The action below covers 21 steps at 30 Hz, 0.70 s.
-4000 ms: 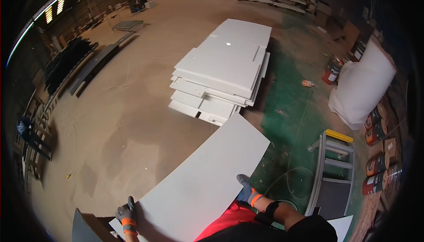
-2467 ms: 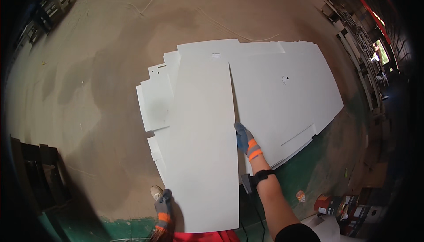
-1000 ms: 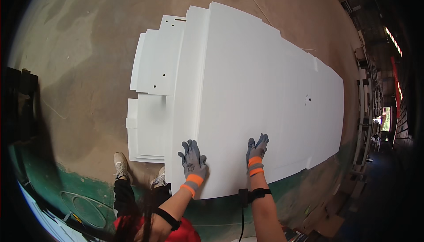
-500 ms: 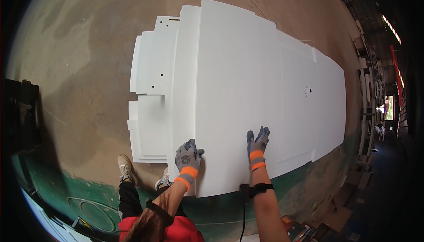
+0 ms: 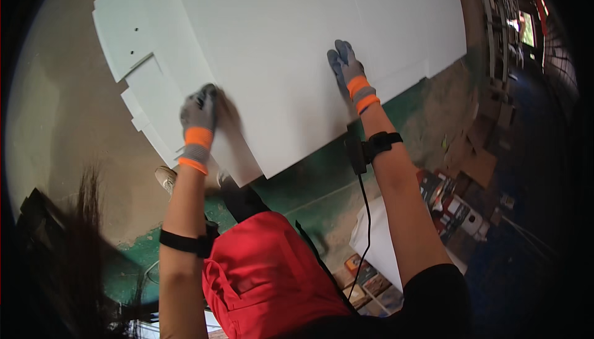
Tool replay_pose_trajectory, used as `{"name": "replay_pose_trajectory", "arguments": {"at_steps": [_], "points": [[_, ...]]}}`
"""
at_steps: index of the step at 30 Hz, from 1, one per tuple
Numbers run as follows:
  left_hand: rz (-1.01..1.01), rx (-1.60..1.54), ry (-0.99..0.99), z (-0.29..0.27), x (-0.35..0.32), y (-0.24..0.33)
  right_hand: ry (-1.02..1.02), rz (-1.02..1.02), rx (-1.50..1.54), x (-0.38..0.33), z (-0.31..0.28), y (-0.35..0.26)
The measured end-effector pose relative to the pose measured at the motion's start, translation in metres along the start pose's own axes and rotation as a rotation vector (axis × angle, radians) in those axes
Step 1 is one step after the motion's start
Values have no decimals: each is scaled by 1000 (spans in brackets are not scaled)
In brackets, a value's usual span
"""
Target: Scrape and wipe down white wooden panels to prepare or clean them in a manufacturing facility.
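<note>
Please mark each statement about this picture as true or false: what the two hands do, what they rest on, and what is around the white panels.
1. Both hands lie flat on the top white panel. True: the left hand and the right hand press on it.
2. The hands are bare. False: both wear grey gloves with orange cuffs.
3. The top panel lies on a stack of white panels. True.
4. The left hand holds a hammer. False: it holds nothing.
5. The floor strip beside the stack is green. True.
</note>
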<state>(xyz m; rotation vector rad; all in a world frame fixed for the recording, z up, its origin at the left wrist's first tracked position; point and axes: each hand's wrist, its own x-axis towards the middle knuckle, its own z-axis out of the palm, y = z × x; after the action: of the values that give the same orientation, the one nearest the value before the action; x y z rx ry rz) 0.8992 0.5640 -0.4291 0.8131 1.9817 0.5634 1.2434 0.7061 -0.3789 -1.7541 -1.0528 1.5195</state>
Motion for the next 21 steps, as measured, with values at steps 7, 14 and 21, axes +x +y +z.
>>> {"name": "replay_pose_trajectory", "arguments": {"at_steps": [7, 14, 21], "points": [[88, 269, -103, 23, 27, 61, 779, 176, -805, -112, -91, 95], [5, 36, -95, 28, 30, 57, 891, 456, 403, -167, -23, 156], [58, 106, 5, 10, 47, 34, 756, 601, 504, -155, -5, 153]]}}
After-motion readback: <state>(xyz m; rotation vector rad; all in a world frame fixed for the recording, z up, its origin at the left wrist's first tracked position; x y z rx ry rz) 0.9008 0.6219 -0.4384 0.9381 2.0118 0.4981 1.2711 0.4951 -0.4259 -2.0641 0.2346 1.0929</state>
